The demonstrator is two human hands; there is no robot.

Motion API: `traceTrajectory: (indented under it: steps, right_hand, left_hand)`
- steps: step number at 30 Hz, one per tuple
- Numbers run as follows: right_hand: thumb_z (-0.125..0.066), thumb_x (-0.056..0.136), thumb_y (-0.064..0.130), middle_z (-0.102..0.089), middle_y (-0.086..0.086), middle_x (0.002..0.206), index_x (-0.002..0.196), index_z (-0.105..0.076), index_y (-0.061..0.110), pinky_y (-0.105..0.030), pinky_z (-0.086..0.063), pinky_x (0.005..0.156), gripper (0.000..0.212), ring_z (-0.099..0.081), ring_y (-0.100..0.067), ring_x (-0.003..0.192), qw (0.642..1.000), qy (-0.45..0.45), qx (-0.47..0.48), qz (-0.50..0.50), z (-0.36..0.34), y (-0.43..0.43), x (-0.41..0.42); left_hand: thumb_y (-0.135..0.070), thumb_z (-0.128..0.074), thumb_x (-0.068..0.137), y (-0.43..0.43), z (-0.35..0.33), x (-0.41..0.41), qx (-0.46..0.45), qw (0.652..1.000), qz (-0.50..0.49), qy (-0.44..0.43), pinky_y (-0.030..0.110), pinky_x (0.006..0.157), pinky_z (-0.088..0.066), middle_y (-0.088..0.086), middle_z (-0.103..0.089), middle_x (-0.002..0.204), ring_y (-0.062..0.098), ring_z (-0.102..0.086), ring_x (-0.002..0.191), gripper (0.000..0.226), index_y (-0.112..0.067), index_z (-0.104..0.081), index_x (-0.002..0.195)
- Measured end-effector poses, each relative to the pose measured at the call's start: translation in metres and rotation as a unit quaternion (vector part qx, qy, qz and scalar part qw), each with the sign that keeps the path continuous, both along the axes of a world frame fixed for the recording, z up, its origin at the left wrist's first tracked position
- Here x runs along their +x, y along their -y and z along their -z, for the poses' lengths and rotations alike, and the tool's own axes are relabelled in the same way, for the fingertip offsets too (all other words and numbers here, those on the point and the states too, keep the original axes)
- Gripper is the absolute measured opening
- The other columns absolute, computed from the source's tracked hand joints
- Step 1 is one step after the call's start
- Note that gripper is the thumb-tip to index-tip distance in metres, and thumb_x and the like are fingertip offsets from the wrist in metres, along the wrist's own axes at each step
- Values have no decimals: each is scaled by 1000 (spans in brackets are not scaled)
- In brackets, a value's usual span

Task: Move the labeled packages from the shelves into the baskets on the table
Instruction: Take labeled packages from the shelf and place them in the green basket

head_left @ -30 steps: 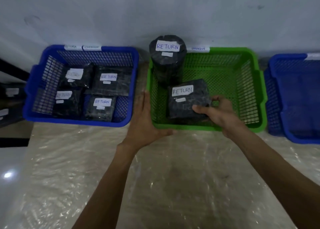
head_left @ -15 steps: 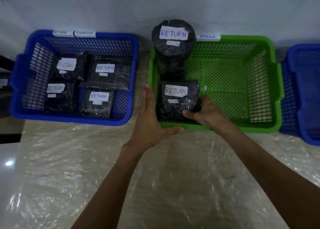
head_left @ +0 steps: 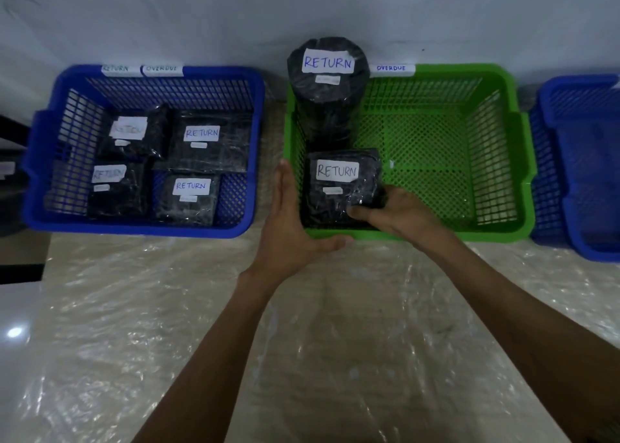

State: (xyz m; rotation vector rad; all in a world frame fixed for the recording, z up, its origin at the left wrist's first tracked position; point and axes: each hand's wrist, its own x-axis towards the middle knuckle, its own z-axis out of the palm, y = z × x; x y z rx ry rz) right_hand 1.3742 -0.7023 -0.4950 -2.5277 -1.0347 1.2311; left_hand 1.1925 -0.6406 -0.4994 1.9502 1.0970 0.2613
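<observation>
Here — right grip [head_left: 401, 212] on package [head_left: 340, 189]

Black RETURN package [head_left: 342, 187], near-left corner of green basket [head_left: 496, 160]

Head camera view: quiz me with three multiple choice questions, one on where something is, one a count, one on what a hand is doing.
1. Where does the square RETURN package lie?
A. near-left corner of the green basket
B. far-right corner of it
C. outside it

2. How many packages lie in the left blue basket?
A. two
B. four
C. six

3. What is the right hand doing?
A. hanging idle
B. gripping the square RETURN package
C. lying flat and open

Answers: 1 A, it sits against the basket's near and left walls; 2 B, four labelled black packs show; 3 B, its fingers curl round the package's near-right edge.
</observation>
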Motion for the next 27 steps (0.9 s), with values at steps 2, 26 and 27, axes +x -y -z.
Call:
traceTrajectory:
  steps: [2,26,27]
  right_hand:
    - [-59,73,68,-61,-9,121,126,-50,17,-33,-47,86,74,-58,-28,108,1000,29,2,4,-6,3,-4]
    - [-72,79,39,-64,1,111,117,-59,20,-35,-48,89,45,-59,-14,103,918,55,381,-97,-156,226,-160]
    - [-71,79,39,-64,1,110,117,-59,20,-35,-48,88,45,-59,-14,102,915,57,384,-112,-162,235,-170]
  left_hand:
    - [-56,-83,56,1,-4,-1,-8,1000,-3,-5,19,114,-5,-8,12,160,4,7,146,141,-23,17,149]
    - [-35,-74,80,195,-156,-180,125,983,-108,81,11,69,-47,-16,-66,89,-6,-62,78,30,-22,-68,106]
    - [-34,-74,80,206,-165,-194,123,982,-118,87,11,70,-47,-16,-66,89,-7,-61,78,29,-22,-68,106]
